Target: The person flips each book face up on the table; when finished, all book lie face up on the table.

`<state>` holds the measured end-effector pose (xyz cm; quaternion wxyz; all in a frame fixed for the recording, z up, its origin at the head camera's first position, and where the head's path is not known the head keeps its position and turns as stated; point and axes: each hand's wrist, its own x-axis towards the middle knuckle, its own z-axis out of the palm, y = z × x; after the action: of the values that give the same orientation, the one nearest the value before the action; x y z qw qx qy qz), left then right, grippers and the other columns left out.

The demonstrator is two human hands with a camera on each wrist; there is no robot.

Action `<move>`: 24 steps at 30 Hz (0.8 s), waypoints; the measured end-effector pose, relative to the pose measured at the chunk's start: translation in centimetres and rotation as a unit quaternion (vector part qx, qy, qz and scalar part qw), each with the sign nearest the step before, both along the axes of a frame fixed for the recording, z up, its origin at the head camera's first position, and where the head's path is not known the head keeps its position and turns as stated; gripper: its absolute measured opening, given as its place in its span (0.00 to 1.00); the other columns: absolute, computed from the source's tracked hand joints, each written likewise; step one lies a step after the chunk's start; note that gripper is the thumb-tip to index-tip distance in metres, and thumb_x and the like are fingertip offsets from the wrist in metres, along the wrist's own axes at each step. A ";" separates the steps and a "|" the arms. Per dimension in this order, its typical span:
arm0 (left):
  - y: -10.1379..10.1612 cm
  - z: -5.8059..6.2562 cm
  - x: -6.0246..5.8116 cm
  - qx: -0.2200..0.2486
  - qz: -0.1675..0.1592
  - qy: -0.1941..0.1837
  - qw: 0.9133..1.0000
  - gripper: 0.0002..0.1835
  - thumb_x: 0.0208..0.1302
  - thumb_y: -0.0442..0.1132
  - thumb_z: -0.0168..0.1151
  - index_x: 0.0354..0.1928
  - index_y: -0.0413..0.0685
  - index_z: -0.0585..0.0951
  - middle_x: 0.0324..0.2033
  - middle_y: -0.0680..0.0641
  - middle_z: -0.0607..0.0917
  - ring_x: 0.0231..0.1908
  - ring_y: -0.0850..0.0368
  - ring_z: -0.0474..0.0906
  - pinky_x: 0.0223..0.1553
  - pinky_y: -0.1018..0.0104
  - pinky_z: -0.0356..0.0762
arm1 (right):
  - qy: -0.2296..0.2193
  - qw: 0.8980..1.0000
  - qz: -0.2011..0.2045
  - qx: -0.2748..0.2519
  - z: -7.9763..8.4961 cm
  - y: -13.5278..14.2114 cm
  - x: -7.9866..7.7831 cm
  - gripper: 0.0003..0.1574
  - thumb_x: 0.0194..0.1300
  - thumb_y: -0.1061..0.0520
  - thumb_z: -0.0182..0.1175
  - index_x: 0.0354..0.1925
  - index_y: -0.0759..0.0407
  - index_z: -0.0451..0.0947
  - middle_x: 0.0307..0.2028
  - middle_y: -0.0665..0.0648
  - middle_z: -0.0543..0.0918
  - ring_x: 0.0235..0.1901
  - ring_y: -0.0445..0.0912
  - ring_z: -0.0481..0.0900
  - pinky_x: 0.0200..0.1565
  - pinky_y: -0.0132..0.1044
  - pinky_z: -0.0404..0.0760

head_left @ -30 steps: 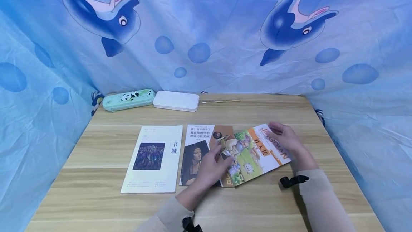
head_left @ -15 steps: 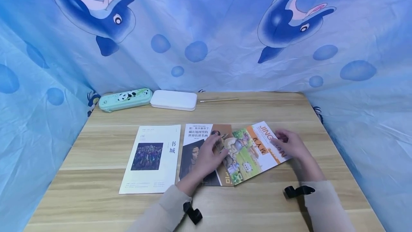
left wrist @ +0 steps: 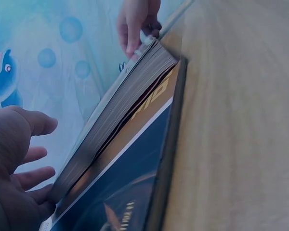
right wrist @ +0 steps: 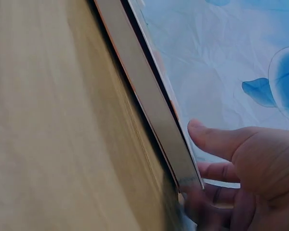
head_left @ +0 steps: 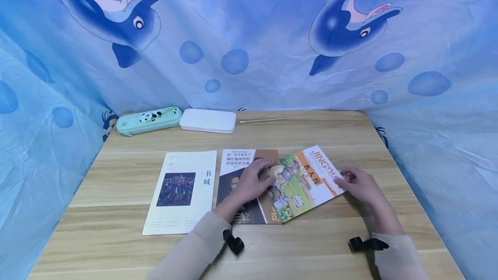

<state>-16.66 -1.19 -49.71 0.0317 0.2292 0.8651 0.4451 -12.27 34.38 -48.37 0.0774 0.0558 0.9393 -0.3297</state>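
Observation:
A paperback with a cartoon cover, white and orange at its right end (head_left: 299,198), lies aslant. Its left end overlaps a brown-and-white art book (head_left: 274,211). My right hand (head_left: 363,187) pinches the paperback's right end near the lower corner. In the right wrist view its thumb is at the cover side and its fingers (right wrist: 221,195) reach under the edge. My left hand (head_left: 250,182) is over the art book, its fingers spread and touching the paperback's left edge. In the left wrist view the thumb stands away from the pages (left wrist: 120,106).
A cream magazine (head_left: 175,221) lies left of the art book on the wooden table (head_left: 311,254). Along the back are a mint panda pencil case (head_left: 149,121), a white flat case (head_left: 208,120) and a thin stick (head_left: 262,120). A blue dolphin-print curtain (head_left: 272,20) surrounds the table.
My right hand has slid down along the paperback's right end, from the upper corner toward the lower one. My left hand has shifted slightly up and left. The paperback has hardly moved.

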 end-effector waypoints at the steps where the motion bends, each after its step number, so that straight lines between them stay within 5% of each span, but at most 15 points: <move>1: 0.0 0.0 -0.1 -0.001 -0.005 -0.001 1.000 0.27 0.68 0.45 0.66 0.66 0.45 0.77 0.65 0.44 0.77 0.70 0.47 0.67 0.70 0.52 0.65 | -0.006 1.000 -0.004 -0.007 0.0 -0.1 0.2 0.36 0.70 0.42 0.64 0.62 0.66 0.73 0.42 0.62 0.80 0.36 0.49 0.80 0.35 0.38 0.80; 7: 0.1 0.3 -0.3 -0.015 -0.020 -0.008 1.000 0.26 0.68 0.45 0.66 0.65 0.47 0.78 0.65 0.46 0.77 0.69 0.48 0.67 0.71 0.52 0.63 | 0.006 0.999 -0.010 -0.048 -0.2 -0.7 0.5 0.35 0.70 0.45 0.65 0.64 0.67 0.72 0.45 0.66 0.79 0.32 0.47 0.83 0.31 0.38 0.85; 16: 0.2 0.7 0.8 -0.029 -0.057 -0.006 0.998 0.26 0.67 0.44 0.67 0.65 0.46 0.78 0.68 0.40 0.74 0.71 0.44 0.65 0.71 0.48 0.62 | 0.063 0.998 -0.008 -0.012 -0.6 -0.1 -0.5 0.33 0.72 0.40 0.61 0.60 0.65 0.75 0.49 0.67 0.83 0.47 0.58 0.81 0.41 0.40 0.79; 24: 0.6 0.7 2.0 -0.035 -0.070 -0.020 0.997 0.27 0.64 0.44 0.71 0.64 0.46 0.79 0.67 0.41 0.75 0.72 0.41 0.61 0.73 0.46 0.59 | 0.068 0.997 -0.008 -0.027 -0.6 0.3 -1.8 0.34 0.72 0.42 0.61 0.61 0.68 0.74 0.48 0.68 0.82 0.45 0.57 0.80 0.39 0.40 0.79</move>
<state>-14.66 -0.63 -49.02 0.0883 0.2786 0.8612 0.4159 -14.08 34.72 -49.00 0.0122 0.0389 0.9325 -0.3589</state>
